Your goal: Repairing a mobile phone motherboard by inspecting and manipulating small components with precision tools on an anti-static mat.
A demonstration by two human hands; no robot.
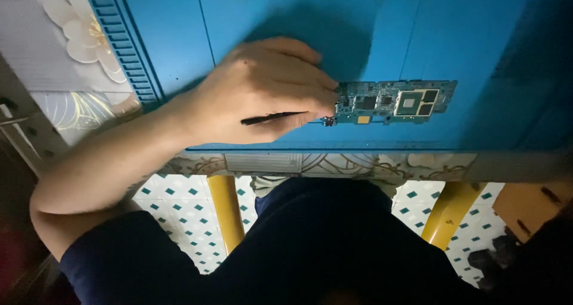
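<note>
Head view, reading left to right. At the far left, a floral-patterned table surface [71, 30] shows beside the ribbed edge of a blue work mat [179, 36], which covers most of the tabletop. The left forearm enters from the lower left in a dark sleeve [125, 251] and crosses onto the mat. The left hand [256, 93] lies over the near middle of the mat, fingers curled and pinched narrowly around a thin black tool [277, 118], probably tweezers or a probe; its tip meets the left end of the board, but the contact point is dark and hard to make out. Just right of the fingers, a small blue-green circuit board [397, 102] lies flat on the mat, long side running left to right, with a large square chip and smaller dark chips near its right end. The fingertips cover the board's left edge. The right hand is out of view. Below the table edge, yellow table legs [225, 212] stand on a white floor with teal diamond tiles [173, 209]; the person's dark clothing hides the middle. The right side of the mat falls into deep shadow.
</note>
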